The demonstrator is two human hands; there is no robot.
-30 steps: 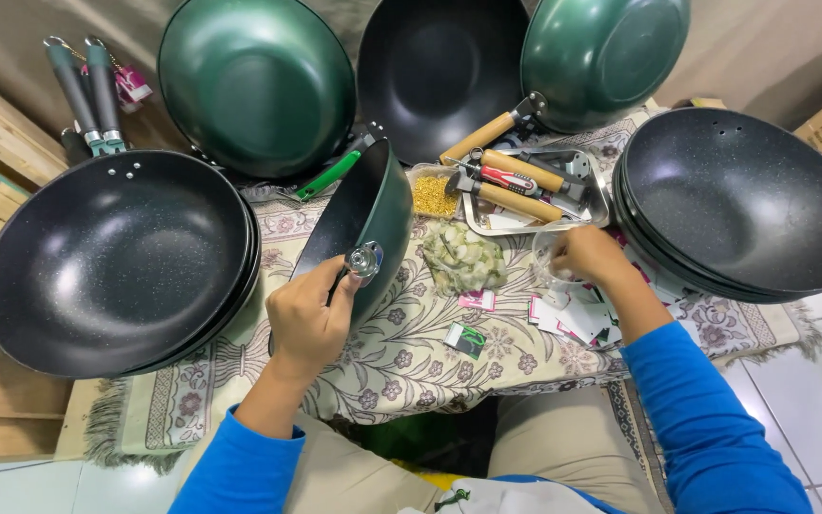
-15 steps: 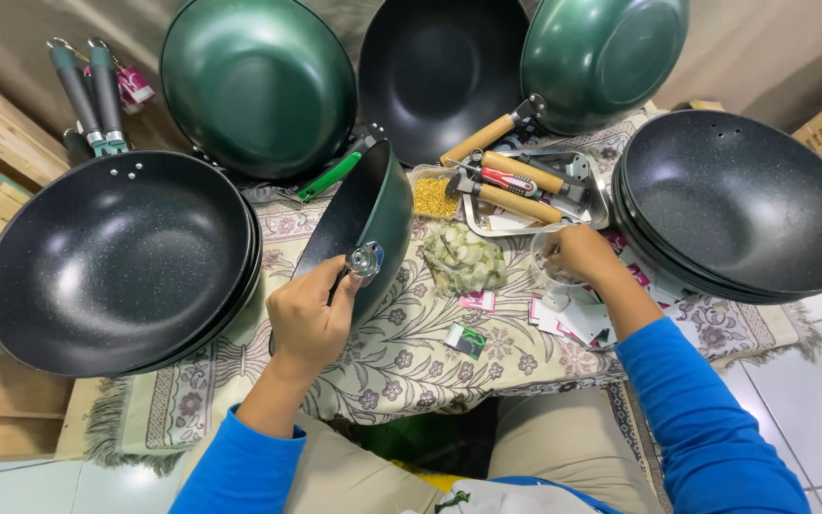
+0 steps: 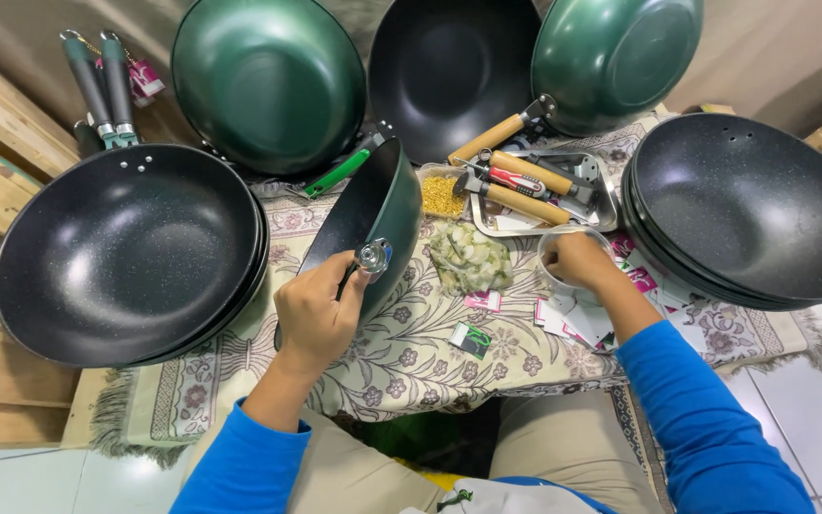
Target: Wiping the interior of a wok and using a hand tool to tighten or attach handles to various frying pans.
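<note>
While the left hand [image 3: 321, 314] gripped a green wok [image 3: 373, 224] tilted on its edge over the patterned cloth [image 3: 401, 362], the right hand [image 3: 573, 266] closed around a clear plastic cup [image 3: 563, 249] beside a metal tray [image 3: 601, 190] of tools.

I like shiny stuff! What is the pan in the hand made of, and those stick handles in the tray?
The pan held by the left hand looks like metal: glossy green outside, dark speckled non-stick-looking coating inside. Its small bracket is shiny bare metal. The handles in the metal tray look like pale, matte wood with metal ends.
</note>
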